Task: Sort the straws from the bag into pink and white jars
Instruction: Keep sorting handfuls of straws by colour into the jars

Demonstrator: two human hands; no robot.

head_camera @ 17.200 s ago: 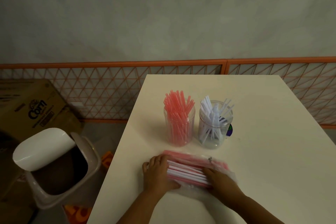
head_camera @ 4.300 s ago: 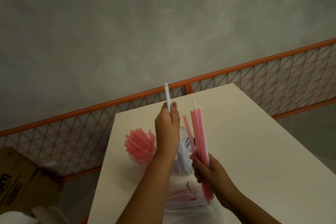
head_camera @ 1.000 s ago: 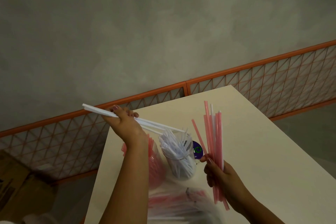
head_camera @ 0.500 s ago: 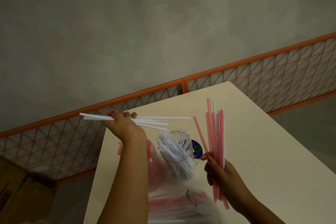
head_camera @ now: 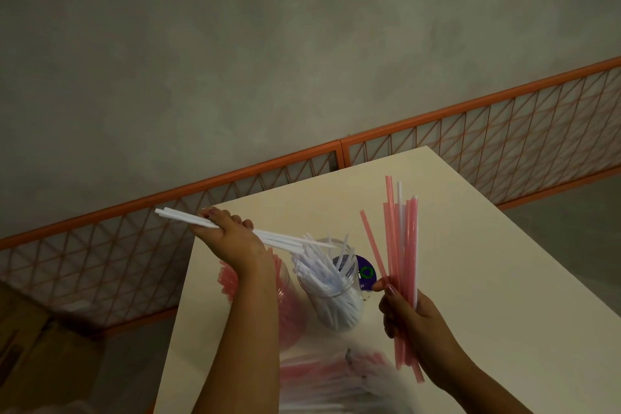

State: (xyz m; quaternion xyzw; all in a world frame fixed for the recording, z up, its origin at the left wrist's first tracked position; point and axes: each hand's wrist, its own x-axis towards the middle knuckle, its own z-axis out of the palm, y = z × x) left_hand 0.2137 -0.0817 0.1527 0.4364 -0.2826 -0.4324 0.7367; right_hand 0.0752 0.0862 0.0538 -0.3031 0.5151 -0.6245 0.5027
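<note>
My left hand grips a small bunch of white straws, held almost level, their right tips reaching over the mouth of the white-straw jar. My right hand holds an upright bunch of mostly pink straws with one or two white ones among them, to the right of that jar. The pink-straw jar stands left of the white one, largely hidden behind my left forearm. The clear bag of straws lies blurred at the table's near edge.
The cream table stretches away to the right. A dark purple lid lies behind the white jar. An orange lattice fence runs along the grey wall. A cardboard box stands on the floor at left.
My left hand has tilted its white straws so the right tips dip toward the white jar's mouth. My right hand still holds the pink bunch upright in about the same place.
</note>
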